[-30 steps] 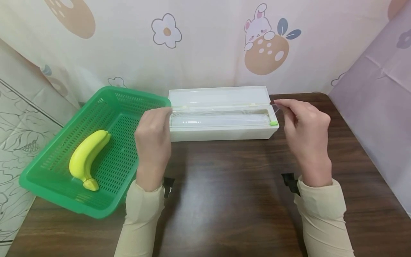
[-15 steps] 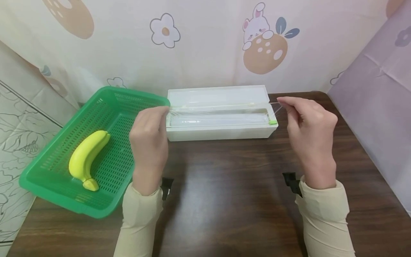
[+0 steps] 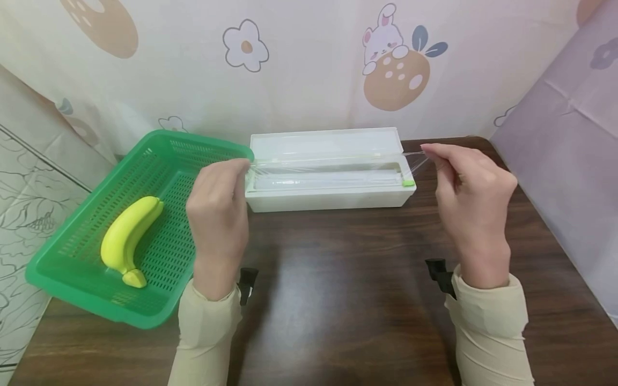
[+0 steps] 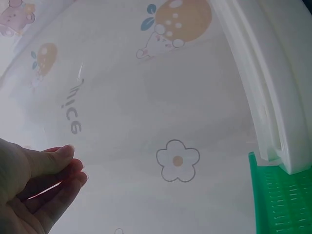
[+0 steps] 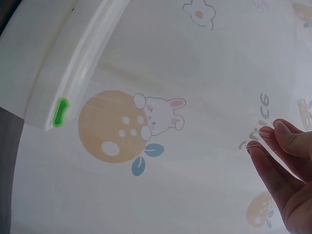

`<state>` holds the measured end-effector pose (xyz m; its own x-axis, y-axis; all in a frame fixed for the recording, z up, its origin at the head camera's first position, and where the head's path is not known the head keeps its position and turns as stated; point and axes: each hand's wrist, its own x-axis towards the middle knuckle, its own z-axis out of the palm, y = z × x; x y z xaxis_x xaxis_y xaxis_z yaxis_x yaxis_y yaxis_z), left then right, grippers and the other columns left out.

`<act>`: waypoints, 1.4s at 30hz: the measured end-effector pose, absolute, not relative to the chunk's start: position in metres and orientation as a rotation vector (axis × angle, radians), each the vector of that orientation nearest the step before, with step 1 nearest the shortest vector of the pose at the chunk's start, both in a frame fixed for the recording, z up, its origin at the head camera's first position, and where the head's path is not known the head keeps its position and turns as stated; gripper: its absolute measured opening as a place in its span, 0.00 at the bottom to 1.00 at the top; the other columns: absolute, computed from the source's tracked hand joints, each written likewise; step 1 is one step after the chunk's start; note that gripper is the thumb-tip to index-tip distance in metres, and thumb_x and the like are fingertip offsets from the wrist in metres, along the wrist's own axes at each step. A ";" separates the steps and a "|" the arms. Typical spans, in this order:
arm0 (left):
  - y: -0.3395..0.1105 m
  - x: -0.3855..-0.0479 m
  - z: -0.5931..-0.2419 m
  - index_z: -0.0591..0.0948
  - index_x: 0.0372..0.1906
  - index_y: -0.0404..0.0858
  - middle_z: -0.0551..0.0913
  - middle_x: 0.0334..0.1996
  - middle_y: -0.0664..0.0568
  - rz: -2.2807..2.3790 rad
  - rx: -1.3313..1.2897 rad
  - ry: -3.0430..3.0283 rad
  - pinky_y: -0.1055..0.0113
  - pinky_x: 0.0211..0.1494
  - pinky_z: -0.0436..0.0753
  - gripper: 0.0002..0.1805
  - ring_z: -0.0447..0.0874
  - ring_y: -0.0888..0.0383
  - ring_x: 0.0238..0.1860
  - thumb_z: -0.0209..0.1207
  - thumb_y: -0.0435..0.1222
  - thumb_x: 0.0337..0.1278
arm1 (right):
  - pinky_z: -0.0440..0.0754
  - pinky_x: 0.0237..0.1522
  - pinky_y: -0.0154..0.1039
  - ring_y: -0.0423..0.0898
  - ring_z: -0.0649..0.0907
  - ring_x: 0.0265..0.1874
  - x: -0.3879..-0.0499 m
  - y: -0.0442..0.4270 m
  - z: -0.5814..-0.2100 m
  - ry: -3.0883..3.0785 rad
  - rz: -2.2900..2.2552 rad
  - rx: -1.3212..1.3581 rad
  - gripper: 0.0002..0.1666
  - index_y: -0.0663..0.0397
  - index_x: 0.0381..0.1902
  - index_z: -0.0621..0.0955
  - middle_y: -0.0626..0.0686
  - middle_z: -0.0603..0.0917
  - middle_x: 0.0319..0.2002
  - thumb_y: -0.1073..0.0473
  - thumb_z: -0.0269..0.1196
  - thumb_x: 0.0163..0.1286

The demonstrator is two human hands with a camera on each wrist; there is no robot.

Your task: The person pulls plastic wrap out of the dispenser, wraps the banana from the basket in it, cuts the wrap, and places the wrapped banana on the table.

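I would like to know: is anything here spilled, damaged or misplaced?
Nothing stands out as odd. The bananas lie inside the green basket, the white box has its lid open, and the left hand and right hand pinch clear film.

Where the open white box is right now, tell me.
In the head view, the white box stands near the back of the dark table, just right of the green basket, with clear film stretched above it.

basket (image 3: 96, 297): partly behind left hand (image 3: 217, 228) | box (image 4: 282, 83): cut off, both wrist views | sleeves (image 3: 207, 338): cropped, head view
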<state>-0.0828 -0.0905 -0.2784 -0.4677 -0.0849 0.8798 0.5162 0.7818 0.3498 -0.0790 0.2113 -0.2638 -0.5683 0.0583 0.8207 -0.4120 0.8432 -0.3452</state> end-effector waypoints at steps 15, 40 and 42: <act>-0.091 -0.078 -0.271 0.88 0.37 0.28 0.90 0.33 0.39 -0.757 -0.337 -1.879 0.50 0.48 0.88 0.11 0.87 0.41 0.37 0.57 0.23 0.74 | 0.56 0.37 0.18 0.63 0.88 0.32 -0.075 0.209 -0.259 -2.003 0.654 0.222 0.12 0.61 0.40 0.93 0.60 0.92 0.36 0.67 0.63 0.77; -0.085 -0.076 -0.260 0.89 0.35 0.30 0.90 0.31 0.41 -0.764 -0.309 -1.766 0.52 0.47 0.88 0.11 0.88 0.42 0.36 0.60 0.26 0.74 | 0.59 0.38 0.17 0.65 0.84 0.26 -0.076 0.207 -0.249 -1.883 0.673 0.131 0.12 0.60 0.35 0.93 0.61 0.91 0.31 0.61 0.67 0.76; -0.085 -0.075 -0.258 0.89 0.35 0.31 0.90 0.31 0.42 -0.763 -0.299 -1.754 0.51 0.46 0.88 0.11 0.88 0.42 0.35 0.60 0.26 0.74 | 0.59 0.38 0.17 0.66 0.84 0.26 -0.076 0.207 -0.247 -1.880 0.672 0.132 0.12 0.60 0.35 0.93 0.61 0.91 0.31 0.61 0.67 0.76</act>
<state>-0.0754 -0.0852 -0.2584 -0.3247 -0.1780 0.9289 0.5580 0.7570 0.3401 -0.0755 0.2068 -0.2475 -0.4108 0.2175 0.8854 -0.3932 0.8340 -0.3872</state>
